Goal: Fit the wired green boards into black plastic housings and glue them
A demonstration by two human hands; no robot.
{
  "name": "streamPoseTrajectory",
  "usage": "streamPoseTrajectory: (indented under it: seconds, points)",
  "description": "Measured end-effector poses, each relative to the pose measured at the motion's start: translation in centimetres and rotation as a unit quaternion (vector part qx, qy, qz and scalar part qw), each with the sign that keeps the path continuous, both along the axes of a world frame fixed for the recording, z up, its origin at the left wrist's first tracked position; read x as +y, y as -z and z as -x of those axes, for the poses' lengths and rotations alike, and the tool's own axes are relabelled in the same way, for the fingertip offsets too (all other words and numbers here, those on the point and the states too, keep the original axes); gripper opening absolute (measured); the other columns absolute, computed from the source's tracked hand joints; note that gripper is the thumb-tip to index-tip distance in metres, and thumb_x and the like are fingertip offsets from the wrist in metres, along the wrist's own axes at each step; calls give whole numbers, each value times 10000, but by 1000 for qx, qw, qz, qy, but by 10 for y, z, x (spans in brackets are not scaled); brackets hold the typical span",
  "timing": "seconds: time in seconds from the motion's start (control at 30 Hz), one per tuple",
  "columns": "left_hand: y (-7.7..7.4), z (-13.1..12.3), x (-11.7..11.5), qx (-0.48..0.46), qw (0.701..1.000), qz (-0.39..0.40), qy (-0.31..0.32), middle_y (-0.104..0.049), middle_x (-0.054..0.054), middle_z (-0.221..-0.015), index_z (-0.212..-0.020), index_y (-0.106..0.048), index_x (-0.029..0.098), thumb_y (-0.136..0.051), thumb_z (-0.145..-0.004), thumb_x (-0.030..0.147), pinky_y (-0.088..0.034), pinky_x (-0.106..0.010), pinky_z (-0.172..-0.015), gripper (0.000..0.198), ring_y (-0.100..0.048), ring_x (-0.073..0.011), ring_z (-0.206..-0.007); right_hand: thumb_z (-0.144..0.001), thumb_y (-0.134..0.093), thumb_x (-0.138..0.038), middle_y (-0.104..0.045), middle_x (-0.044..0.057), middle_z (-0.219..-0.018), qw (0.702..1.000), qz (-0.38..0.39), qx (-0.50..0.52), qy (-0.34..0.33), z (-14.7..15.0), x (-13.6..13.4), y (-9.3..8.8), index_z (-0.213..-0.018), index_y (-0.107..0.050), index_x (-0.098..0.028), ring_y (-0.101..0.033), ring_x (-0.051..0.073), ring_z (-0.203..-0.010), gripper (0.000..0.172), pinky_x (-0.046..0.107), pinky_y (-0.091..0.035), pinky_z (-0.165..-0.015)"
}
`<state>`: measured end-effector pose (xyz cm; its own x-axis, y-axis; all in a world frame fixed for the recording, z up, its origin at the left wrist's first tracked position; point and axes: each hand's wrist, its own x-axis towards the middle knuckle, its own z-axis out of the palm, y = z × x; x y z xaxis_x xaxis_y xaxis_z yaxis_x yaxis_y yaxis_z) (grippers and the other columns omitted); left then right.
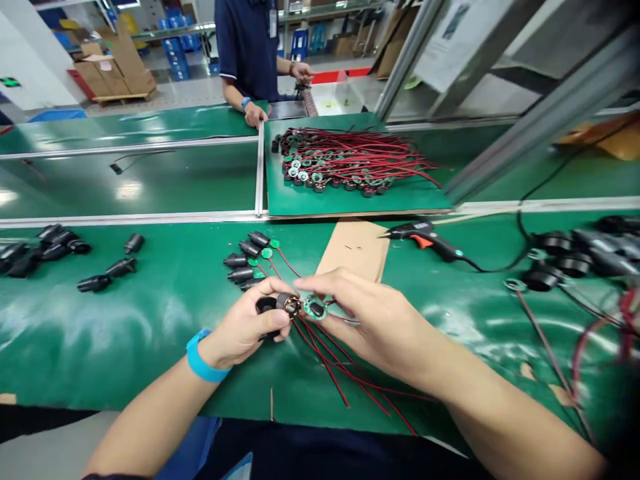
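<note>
My left hand (pixel 245 327) is closed around a black round part with a small motor core (pixel 289 305) at its end, where copper windings show. Thumb and fingers of my right hand (pixel 385 320) pinch a round green circuit board (pixel 315 307) with a dark component in its middle. The board is right beside the windings; whether the two touch I cannot tell. Red wires (pixel 345 363) trail below both hands over the green mat. Just beyond my left hand lie several black cylindrical housings (pixel 240 260) with small green boards (pixel 267 253) and red wires at their ends.
A hot glue gun (pixel 420 239) lies by a cardboard piece (pixel 357 247), its cord running right. Several loose black housings (pixel 55 243) lie left, more black parts (pixel 555 257) right. A raised board (pixel 350 203) bears many wired circuit boards. Across the bench stands a person (pixel 247 53).
</note>
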<state>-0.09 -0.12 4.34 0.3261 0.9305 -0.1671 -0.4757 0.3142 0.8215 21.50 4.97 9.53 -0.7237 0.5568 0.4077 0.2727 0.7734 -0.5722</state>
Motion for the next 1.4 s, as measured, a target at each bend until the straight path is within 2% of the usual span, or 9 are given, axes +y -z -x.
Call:
streamPoseTrajectory:
  seconds: [0.17,0.33,0.47,0.6,0.67,0.83,0.93,1.17,1.4]
  points:
    - [3,-6,-6,-1,999,21,49,-645,-10,-808,-946,-562,166,-890,-706,515,-404,-193,-541,535,-554,-73,-584,-1002,-565,-183,-711,46,-880,993,105,34,31,-7,-20,-4,-1188,-714,-222,-655,145,-749,242,247,-521,-668]
    - [9,-10,-8,25,995,20,95,-561,26,-756,-965,-546,174,-846,-738,570,-377,-205,-553,546,-505,-71,-585,-889,-757,-320,-440,-57,-621,960,244,105,86,-1,-20,10,-983,-794,-185,-379,68,-481,169,215,-315,-455]
    - [9,-8,-9,129,984,-83,86,-554,3,-922,-1171,-497,228,-803,-829,455,-426,-240,-691,512,-530,-116,-770,-862,-763,-300,-386,-66,-581,957,234,119,127,-2,-20,16,-868,-801,-173,-334,67,-475,132,225,-266,-457]
    - [5,-3,-12,281,937,-196,69,-508,-46,-1119,-1166,-483,252,-601,-978,335,-442,-326,-906,237,-508,-187,-1032,-848,-767,-294,-461,-46,-592,954,220,122,163,-12,-19,15,-849,-805,-181,-343,70,-480,119,232,-254,-456]
    - [5,-3,-12,323,923,-193,79,-515,-54,-1133,-1186,-482,251,-588,-988,293,-447,-339,-932,229,-515,-191,-1048,-842,-771,-303,-481,-41,-607,951,226,127,171,-15,-16,15,-832,-801,-182,-346,66,-477,125,231,-251,-451]
    - [11,-5,-10,221,966,-104,82,-612,-37,-1087,-1055,-480,232,-800,-852,247,-507,-297,-898,379,-623,-168,-1038,-832,-777,-304,-448,-54,-595,945,252,135,157,-17,-12,17,-832,-802,-178,-337,56,-469,128,227,-240,-446]
    - [14,-7,-9,234,963,-120,51,-655,-39,-1046,-1016,-525,218,-853,-795,244,-525,-293,-876,397,-661,-174,-1002,-822,-780,-305,-438,-59,-597,936,286,141,150,-16,-13,18,-815,-791,-167,-310,46,-462,139,225,-212,-435]
    - [13,-11,-9,452,820,-350,-27,-691,-44,-949,-1086,-660,234,-824,-826,298,-522,-308,-759,314,-647,-200,-870,-831,-754,-281,-485,-49,-626,924,337,136,114,0,-19,31,-795,-762,-145,-306,45,-480,142,215,-224,-437]
    - [6,-10,-11,455,814,-363,-5,-653,-96,-1166,-1361,-587,256,-668,-926,184,-542,-361,-908,449,-631,-226,-1079,-869,-723,-279,-531,-32,-620,953,240,112,149,-2,-16,33,-821,-770,-162,-401,78,-534,135,220,-300,-488]
